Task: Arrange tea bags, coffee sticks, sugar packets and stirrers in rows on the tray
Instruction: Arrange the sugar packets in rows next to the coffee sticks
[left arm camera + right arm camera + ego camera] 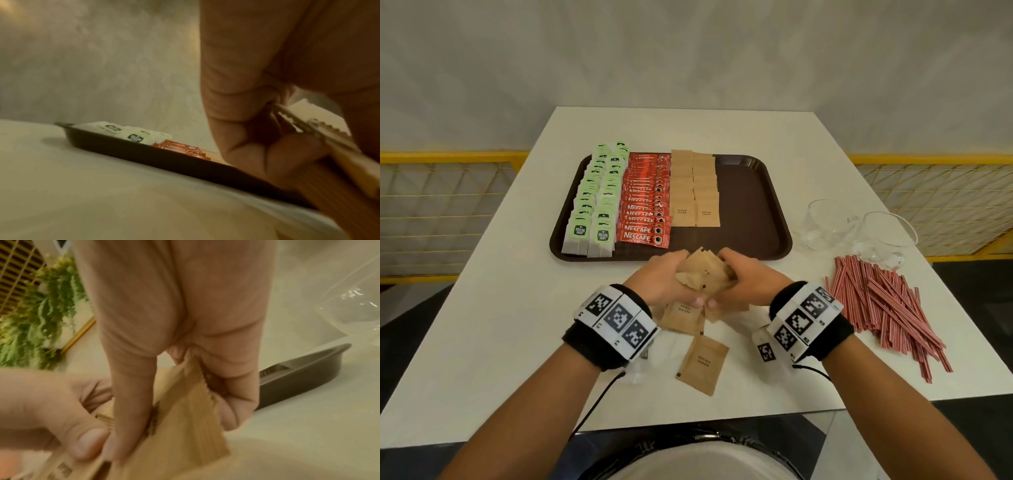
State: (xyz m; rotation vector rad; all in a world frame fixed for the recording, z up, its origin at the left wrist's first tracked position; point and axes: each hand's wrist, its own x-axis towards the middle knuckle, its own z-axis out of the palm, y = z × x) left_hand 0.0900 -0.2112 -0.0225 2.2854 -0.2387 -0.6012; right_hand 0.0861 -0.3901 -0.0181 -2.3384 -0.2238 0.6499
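While both hands, left hand (666,277) and right hand (744,279), curl around a sugar packet bundle (705,272), each grip pinches it. The bundle sits just before the tray (753,205). Stirrers (887,305) lie right of the tray.

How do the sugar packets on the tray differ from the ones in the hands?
The sugar packets on the tray lie flat in two overlapping rows beside the coffee sticks; the bunch of packets is jumbled at mixed angles. The tray ones lie untouched; the left hand and right hand grip the bunch together above the table. Both are brown paper.
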